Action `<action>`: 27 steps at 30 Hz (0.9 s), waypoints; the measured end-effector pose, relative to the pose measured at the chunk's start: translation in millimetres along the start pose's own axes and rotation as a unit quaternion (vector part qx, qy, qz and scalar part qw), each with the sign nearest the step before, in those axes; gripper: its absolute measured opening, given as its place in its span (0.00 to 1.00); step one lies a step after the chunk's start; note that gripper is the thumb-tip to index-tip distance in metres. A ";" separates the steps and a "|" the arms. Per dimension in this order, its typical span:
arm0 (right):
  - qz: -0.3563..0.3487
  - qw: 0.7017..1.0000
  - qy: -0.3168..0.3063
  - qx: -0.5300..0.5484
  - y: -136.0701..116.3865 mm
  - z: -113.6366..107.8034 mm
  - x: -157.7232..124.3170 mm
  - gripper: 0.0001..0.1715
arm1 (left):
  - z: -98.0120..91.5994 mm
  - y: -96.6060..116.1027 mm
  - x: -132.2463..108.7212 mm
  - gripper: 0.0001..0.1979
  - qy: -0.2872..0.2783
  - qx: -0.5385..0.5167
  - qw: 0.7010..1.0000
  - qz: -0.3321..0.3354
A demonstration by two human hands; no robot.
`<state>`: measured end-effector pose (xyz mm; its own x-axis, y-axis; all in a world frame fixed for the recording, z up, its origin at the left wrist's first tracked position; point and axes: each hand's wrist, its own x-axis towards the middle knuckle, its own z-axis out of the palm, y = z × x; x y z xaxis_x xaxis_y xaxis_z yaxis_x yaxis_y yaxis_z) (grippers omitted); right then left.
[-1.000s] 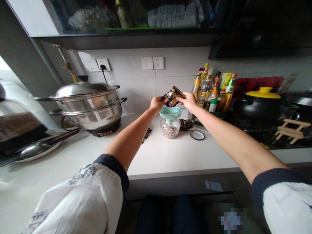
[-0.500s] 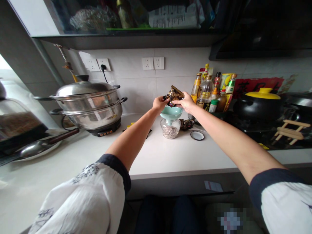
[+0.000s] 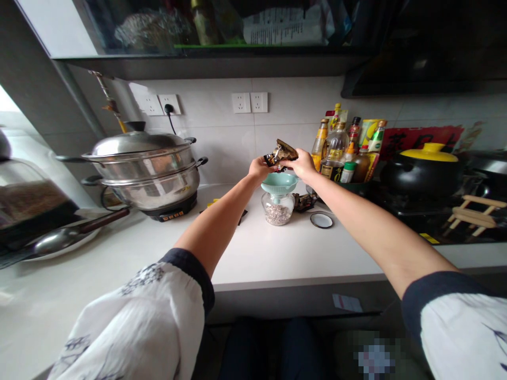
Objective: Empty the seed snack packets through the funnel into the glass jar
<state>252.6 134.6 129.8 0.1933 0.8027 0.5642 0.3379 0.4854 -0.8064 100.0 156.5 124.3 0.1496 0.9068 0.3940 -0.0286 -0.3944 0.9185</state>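
Both hands grip a crumpled dark packet with gold print (image 3: 282,152), held tilted above a mint-green funnel (image 3: 279,183). My left hand (image 3: 260,167) pinches its left side, and my right hand (image 3: 303,164) is closed on its right side. The funnel sits in the mouth of a clear glass jar (image 3: 278,208), partly filled with pale, flaky bits. A round jar lid (image 3: 321,220) lies on the counter to the right. More dark wrappers (image 3: 303,202) rest just behind the jar's right side.
A steel steamer pot (image 3: 144,161) stands on an electric base at left, near a ladle (image 3: 55,243) on a plate. Condiment bottles (image 3: 336,150) crowd the back right. Beyond them, a black pot with a yellow lid (image 3: 429,153) sits on the stove beside a small wooden stool-shaped stand (image 3: 477,215).
The packet has tipped a little and its folds look different, with both hands still on it above the funnel. The jar and funnel stay in place.
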 end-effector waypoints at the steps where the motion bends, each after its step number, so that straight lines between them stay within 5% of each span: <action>1: 0.010 1.000 -0.015 0.019 0.6 -0.2 -0.3 0.22 | 0.2 -0.7 1.5 0.21 0.001 0.001 1.000 0.002; 13: 0.036 0.997 -0.038 0.060 -0.4 0.7 -3.0 0.28 | 2.2 -9.4 9.7 0.22 0.039 0.050 0.998 0.000; 21: 0.041 0.995 -0.057 0.071 -1.8 -12.9 -4.0 0.24 | -5.9 2.4 -3.6 0.17 -0.031 0.050 0.998 0.010; 27: 0.075 0.989 -0.055 0.117 -0.6 -14.3 -6.1 0.20 | -7.8 8.8 -5.2 0.11 0.003 0.124 0.992 0.015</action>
<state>264.4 124.5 129.4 0.1195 0.8987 0.4219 0.0884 0.4136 -0.9061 91.2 149.4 130.6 0.1473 0.8945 0.4221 0.2120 -0.4454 0.8699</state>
